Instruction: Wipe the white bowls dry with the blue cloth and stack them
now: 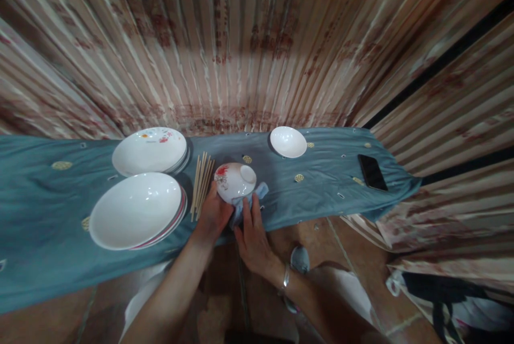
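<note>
"Right hand (254, 245), why there?"
"It holds a cloth (262, 190) against the bowl (233, 182)."
"And the left hand (217, 211)?"
"Pinching the bowl, likely steadying it, underside out, over the table (321, 189) beside chopsticks (203, 179)."

Black phone (372, 172) on the teal tablecloth's (325, 181) right end, pleated patterned curtain (249, 50) behind.

1 head view, forward-down, seemingly near.

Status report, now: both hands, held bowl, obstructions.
Left hand gripping tilted bowl. Right hand holding blue cloth against it. Chopsticks close beside left hand, not blocking.
</note>
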Tool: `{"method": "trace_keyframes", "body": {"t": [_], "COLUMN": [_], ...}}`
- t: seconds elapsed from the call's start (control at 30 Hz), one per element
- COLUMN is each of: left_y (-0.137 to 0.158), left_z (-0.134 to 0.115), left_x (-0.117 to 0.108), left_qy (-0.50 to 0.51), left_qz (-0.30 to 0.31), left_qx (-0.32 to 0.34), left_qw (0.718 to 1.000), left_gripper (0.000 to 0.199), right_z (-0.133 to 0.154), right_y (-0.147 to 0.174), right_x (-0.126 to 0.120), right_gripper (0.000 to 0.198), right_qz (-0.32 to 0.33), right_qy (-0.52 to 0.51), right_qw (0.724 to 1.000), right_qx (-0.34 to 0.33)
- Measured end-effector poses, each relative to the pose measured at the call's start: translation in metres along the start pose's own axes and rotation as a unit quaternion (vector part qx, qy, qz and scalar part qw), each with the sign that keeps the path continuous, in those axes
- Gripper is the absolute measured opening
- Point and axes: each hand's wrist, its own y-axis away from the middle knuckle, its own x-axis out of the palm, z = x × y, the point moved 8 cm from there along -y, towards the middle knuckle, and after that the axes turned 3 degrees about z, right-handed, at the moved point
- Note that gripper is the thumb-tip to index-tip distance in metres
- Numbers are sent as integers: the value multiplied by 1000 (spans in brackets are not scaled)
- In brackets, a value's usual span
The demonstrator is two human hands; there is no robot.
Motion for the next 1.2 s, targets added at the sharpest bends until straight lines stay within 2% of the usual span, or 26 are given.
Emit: {"method": "trace_keyframes", "body": {"t": [0.23,0.43,0.67,0.8,0.9,1.07,1.2], "left_y": [3,7,11,12,12,11,11], "left_z": [0,7,7,12,14,17,20], "left_x": [-1,-5,-9,-8,-5,-4,-2], "left_qy": [53,44,1,-1,-25,-67,-80], "left_qz": [-17,-26,-44,-44,-15,10,42], "left_qx": [-1,-27,33,18,29,46,56], "left_qw": [998,998,998,999,999,997,994], "left_gripper": [35,33,20,30,34,25,20], "right_z": [8,14,22,27,29,22,3], "right_y": [-2,-13,-35,-50,-59,-69,-75], "right_x": [1,-6,-32,-46,-58,-79,-91], "right_gripper": [78,66,59,56,53,45,45], "right_qz": [9,32,11,9,9,-12,-36], "right_qy": [58,116,161,157,137,106,43], "right_qw": [997,988,977,979,984,991,998], "right_qx": [-51,-99,-136,-126,-111,-77,-37]}}
